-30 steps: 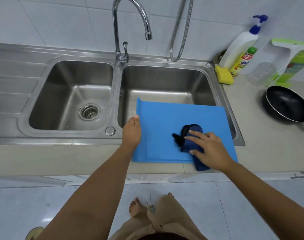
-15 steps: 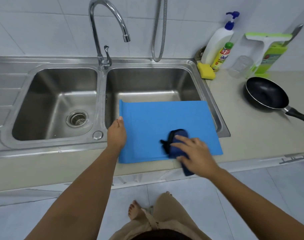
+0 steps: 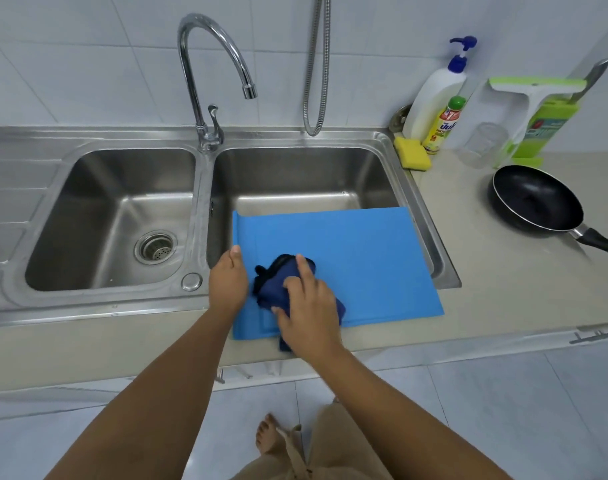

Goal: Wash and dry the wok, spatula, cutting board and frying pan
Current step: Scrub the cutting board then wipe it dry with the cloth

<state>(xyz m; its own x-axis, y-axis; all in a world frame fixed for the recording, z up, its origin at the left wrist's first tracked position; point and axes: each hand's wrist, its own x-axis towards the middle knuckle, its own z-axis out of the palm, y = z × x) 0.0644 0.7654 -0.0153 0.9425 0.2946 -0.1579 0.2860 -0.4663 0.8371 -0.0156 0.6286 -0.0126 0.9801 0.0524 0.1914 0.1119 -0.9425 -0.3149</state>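
Moved: dark blue cloth (image 3: 278, 277) and right hand (image 3: 309, 303), now further left on the cutting board (image 3: 358, 258), just beside the left hand (image 3: 228, 282). Cutting board: blue, flat, bridging the right sink basin (image 3: 425, 216) and counter (image 3: 503, 278), probably so drips drain. Left fingers grip its left edge, steadying. Right fingers curl on the cloth, index straight, pressing to dry. Frying pan (image 3: 538, 202): on counter, well apart.

White tiled wall (image 3: 88, 64) fills my view from ten to two o'clock, evenly lit. Below it, a steel double sink (image 3: 88, 306) with a curved tap (image 3: 191, 88) sits in the beige table (image 3: 503, 289), which runs toward three. Pale glossy floor tiles (image 3: 503, 410) lie at six.
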